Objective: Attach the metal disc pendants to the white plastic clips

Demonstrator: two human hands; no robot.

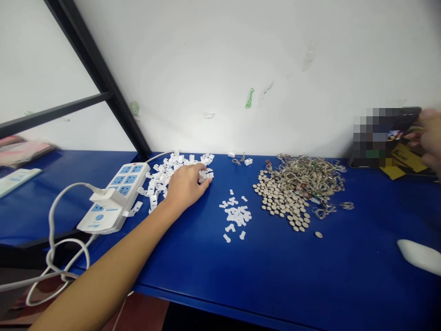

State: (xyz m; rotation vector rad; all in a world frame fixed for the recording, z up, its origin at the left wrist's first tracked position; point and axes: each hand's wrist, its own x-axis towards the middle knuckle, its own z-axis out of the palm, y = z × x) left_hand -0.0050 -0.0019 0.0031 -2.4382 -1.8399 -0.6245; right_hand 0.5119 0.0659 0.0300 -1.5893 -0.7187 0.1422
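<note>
Yellow printed card, at 3 o'clock: dark, bold lettering is present, but it is tilted and too blurred to read with certainty. White power strip, between 8 and 9 o'clock: small printed marking at its near end, too small to read. No brand or number can be read on either item.

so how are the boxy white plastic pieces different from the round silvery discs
The boxy white plastic pieces are angular, while the round silvery discs are flat and circular. The boxy pieces are heaped near the white power strip, under and around the left hand; the discs spread beside the tangle of thin silvery strands, no hand on them. Both are groups of many small loose parts on the blue table.
</note>
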